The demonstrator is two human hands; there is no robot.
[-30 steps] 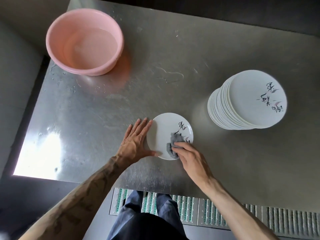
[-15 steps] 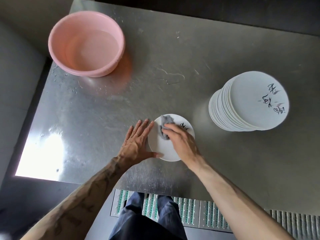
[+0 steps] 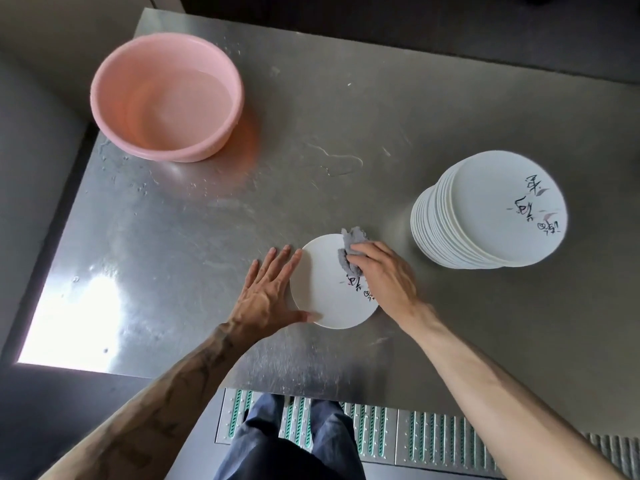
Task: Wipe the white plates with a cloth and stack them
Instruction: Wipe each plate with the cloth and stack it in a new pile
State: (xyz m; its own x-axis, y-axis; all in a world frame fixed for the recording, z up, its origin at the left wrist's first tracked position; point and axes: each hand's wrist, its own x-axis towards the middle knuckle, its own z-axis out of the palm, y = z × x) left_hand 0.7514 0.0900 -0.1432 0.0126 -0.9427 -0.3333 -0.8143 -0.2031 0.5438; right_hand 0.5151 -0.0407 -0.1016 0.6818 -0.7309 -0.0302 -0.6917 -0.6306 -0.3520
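Black brush-style characters, too loose to read, marked the single white plate [image 3: 325,292] and the top of the plate stack [image 3: 485,216] well apart to its right. Both stood on a wet, scuffed steel table [image 3: 346,116] with a pink basin [image 3: 166,95] of water at its far left and floor grating [image 3: 433,441] below. The left hand [image 3: 266,292] stayed flat with straight fingers against the plate's left rim, while the right hand [image 3: 384,275], fingers curled on the grey cloth [image 3: 349,251], had slid it from the plate's upper left to its far rim.
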